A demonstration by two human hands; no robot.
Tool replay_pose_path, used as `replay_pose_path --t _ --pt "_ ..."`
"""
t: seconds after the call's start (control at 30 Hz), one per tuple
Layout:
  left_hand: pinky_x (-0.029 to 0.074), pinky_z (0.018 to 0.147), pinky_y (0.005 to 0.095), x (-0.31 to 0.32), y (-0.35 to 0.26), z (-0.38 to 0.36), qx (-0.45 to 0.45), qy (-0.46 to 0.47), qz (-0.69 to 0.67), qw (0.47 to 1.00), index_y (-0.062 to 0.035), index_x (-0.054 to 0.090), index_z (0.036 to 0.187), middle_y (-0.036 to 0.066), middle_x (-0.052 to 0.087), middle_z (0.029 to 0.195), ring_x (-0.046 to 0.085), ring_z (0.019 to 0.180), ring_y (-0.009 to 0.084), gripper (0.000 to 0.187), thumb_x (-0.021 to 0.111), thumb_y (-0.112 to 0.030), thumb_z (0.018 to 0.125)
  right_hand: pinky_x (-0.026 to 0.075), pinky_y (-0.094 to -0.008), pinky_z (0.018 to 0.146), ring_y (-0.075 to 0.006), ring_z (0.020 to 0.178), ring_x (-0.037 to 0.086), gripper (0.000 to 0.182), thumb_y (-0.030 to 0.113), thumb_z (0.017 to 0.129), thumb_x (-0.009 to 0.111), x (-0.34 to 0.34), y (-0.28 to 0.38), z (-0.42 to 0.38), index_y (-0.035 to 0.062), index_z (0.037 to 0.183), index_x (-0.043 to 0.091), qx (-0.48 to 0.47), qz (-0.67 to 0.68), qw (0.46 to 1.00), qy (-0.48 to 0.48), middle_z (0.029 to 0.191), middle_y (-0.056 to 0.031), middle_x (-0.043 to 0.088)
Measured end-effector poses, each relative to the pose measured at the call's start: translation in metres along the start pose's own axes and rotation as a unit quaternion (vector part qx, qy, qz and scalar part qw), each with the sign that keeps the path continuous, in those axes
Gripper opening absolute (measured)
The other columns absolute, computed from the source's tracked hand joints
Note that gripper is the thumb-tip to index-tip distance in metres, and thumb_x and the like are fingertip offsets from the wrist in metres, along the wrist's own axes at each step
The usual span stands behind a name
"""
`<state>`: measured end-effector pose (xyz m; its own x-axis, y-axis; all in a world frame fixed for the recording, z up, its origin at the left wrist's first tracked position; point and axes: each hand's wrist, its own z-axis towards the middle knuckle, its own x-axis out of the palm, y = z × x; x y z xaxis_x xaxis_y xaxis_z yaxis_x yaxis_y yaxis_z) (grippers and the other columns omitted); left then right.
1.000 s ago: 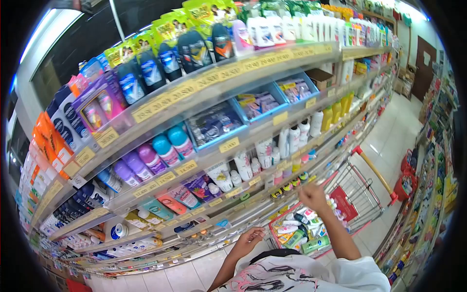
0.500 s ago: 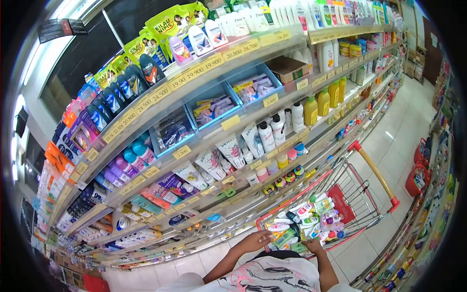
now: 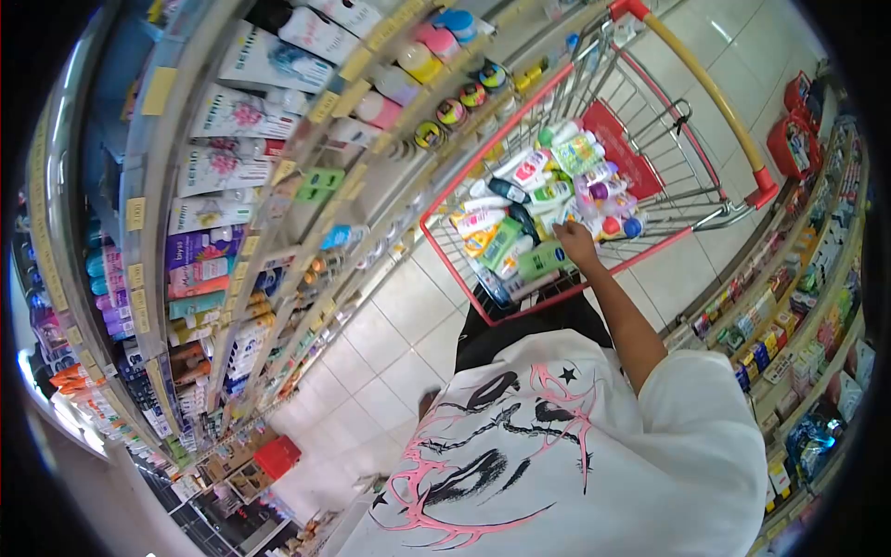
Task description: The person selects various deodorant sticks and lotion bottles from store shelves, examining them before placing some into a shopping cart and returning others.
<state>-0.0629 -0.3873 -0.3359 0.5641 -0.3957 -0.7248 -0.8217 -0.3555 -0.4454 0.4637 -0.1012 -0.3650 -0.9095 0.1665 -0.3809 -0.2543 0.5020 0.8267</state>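
My right hand (image 3: 577,245) is down in the shopping cart (image 3: 673,229), over a heap of toiletry bottles. Its fingers look bent inward at the heap, and whatever they grip is hidden. Close beside it lies a green bottle (image 3: 543,261) at the cart's near end. White, pink and purple bottles fill the area around the fingers, with a dark bottle (image 3: 509,191) farther left. A small patch of brown skin, probably my left hand (image 3: 428,402), shows past the left edge of my shirt; its fingers cannot be made out.
Shelves of tubes (image 3: 243,113) and jars (image 3: 451,112) run along the left. The cart's yellow handle (image 3: 705,79) is at its far end. Red baskets (image 3: 792,147) stand beyond on the tiled floor (image 3: 385,320). Another stocked shelf (image 3: 789,316) lines the right side.
The view has turned down toward the cart and my shirt. My left hand has withdrawn from the cart's near edge, while my right hand has moved farther in over the bottles.
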Motion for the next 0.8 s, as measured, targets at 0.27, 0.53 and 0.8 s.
replay_pose_path --t 0.27,0.53,0.8 --pt "0.050 0.070 0.0267 0.016 -0.059 -0.151 -0.253 0.078 -0.061 0.962 -0.0057 0.058 0.115 0.007 0.066 0.092 0.062 0.077 0.0136 0.032 0.053 -0.031 0.097 0.044 -0.0448 0.087 -0.0357 0.103 0.054 0.040 0.013 0.076 0.067 0.029 0.045 0.034 0.0068 0.114 0.055 -0.178 -0.183 0.966 -0.027 0.106 -0.0161 0.057" --pt "0.050 0.069 0.0265 -0.017 -0.157 -0.113 -0.193 0.002 -0.130 0.973 -0.0058 0.059 0.115 0.007 0.066 0.091 0.062 0.076 0.0131 0.033 0.052 -0.033 0.097 0.033 -0.0523 0.098 -0.0270 0.114 0.048 0.052 0.019 0.074 0.071 0.091 0.065 0.073 0.0112 0.121 0.052 -0.132 -0.388 0.912 -0.005 0.110 -0.0089 0.057" --pt "0.048 0.077 0.0262 -0.091 -0.296 0.023 -0.030 -0.042 -0.271 0.961 -0.0001 0.058 0.117 0.007 0.065 0.097 0.060 0.085 0.0126 0.033 0.057 -0.025 0.095 0.049 -0.0242 0.070 -0.0126 0.078 0.060 0.048 0.030 0.093 0.053 -0.022 0.126 0.007 0.0029 0.132 0.050 0.078 0.373 0.890 0.250 0.106 -0.0065 0.061"
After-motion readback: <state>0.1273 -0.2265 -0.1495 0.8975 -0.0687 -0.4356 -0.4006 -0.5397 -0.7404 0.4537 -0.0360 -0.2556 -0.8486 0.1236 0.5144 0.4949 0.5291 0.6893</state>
